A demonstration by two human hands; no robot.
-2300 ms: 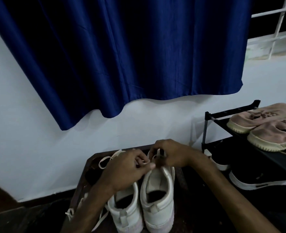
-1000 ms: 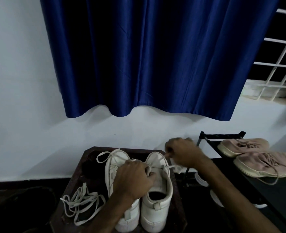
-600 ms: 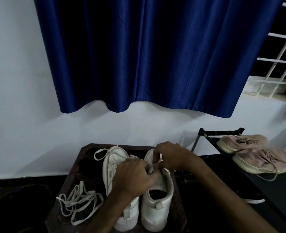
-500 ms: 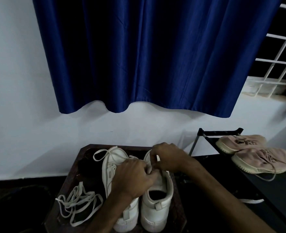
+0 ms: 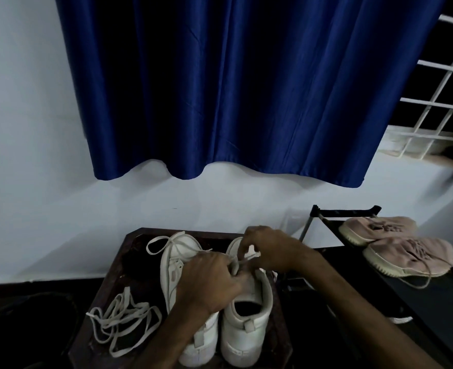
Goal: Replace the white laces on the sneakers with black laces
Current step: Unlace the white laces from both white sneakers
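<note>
Lace (image 5: 248,259) is pinched by right hand (image 5: 270,249), sneaker (image 5: 246,328) gripped by curled left hand (image 5: 206,286); yanked hard, it could be snagged, tbh.

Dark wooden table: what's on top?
White left sneaker and right sneaker; loose white lace piled left of them. Left hand and right hand hold the right sneaker's threaded lace, hiding its eyelets. Dark heap behind the left sneaker: unidentifiable.

Standing here I can read no word, brand, number or sign on anything; the white sneakers (image 5: 246,315) show only a small pinkish patch (image 5: 172,274) on one side, too dim and blurred to make out, and the pink shoes (image 5: 409,255) are just as illegible
</note>
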